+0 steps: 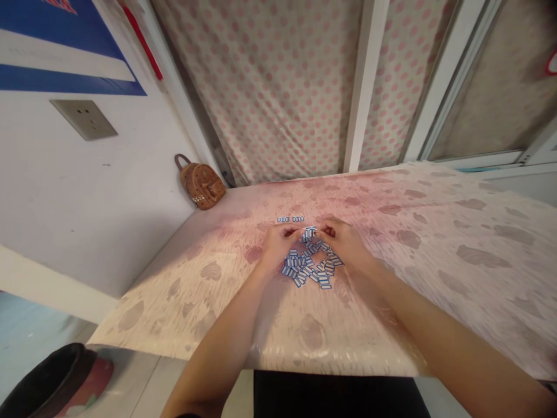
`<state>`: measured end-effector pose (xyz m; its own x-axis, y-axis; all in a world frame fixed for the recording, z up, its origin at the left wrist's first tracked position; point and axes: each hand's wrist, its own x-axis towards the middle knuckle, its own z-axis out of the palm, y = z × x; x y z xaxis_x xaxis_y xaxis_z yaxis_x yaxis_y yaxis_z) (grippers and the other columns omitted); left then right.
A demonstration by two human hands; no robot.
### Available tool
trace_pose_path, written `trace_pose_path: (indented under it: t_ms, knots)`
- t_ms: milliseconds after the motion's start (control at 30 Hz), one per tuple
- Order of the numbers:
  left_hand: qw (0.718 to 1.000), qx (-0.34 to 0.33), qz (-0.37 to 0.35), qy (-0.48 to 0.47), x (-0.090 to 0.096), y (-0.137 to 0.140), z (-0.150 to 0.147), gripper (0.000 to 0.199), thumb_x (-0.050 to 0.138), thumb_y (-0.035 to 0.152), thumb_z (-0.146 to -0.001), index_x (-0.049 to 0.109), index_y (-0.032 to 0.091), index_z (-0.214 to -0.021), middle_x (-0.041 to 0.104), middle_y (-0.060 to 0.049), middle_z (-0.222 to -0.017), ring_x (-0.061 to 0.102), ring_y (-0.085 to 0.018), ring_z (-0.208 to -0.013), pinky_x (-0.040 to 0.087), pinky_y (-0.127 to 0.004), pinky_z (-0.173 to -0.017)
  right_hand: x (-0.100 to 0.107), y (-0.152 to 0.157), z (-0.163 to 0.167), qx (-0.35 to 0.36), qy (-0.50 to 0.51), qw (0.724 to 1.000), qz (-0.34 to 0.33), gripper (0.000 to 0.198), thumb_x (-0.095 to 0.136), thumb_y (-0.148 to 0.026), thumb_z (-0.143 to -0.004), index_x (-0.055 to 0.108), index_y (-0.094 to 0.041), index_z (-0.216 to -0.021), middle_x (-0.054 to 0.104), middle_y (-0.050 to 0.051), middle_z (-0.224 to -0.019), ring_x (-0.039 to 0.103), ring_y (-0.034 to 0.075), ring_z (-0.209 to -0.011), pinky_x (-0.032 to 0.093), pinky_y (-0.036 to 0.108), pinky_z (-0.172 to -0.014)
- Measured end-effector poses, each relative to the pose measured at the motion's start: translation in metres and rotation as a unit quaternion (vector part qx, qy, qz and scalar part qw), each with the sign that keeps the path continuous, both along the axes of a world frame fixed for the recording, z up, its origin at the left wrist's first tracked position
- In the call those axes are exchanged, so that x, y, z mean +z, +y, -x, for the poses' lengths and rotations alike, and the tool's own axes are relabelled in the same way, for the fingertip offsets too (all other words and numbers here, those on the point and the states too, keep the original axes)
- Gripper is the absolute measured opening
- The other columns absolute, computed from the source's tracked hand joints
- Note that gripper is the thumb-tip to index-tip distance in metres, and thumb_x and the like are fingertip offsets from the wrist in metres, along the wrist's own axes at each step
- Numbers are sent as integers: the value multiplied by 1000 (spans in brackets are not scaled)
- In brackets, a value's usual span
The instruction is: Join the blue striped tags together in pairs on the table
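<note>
Tabletop [418,261] under a pale, glossy cover printed with grey-brown leaf-like shapes, seen from above by the person seated or standing at its near edge, whose two bare forearms reach forward from the bottom. Left hand [277,242] and right hand [346,239] meet near the middle, one on either side of a small bunch of white, blue-edged pieces [308,233]. Each hand is curled, its thumb and fingers pinching the bunch from its own side, though the exact contact is too small to make out. Just below the hands, toward the person, lies a loose pile of similar pieces [300,268], small rectangles overlapping at many angles; its right part reaches close beneath the right hand. Just beyond the hands, two short neat rows sit side by side with a narrow gap: a left row [283,219] and a right row [298,219]. At the far left corner, a small brown backpack [202,184] leans by the white wall [130,191], which carries a power socket [85,119] and a blue-and-white poster [65,49]. Behind the far edge hangs a beige curtain [278,98] with pink dots.
</note>
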<state>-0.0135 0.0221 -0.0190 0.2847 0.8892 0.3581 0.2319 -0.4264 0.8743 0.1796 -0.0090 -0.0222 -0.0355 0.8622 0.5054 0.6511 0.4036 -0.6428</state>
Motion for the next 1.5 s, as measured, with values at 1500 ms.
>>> trace_pose_path:
  t_ms: [1500]
  knots:
    - [986,-40,125,-107,4,1,-1,34,76,42,-72,77,11,-84,69,-4,-66,58,-12,-58,44,-21,-56,5,-7,6,98,-17,995,-21,27,58,-23,-87,61,-24,-114,65,3,-93,60,18,-76,44,30,-73]
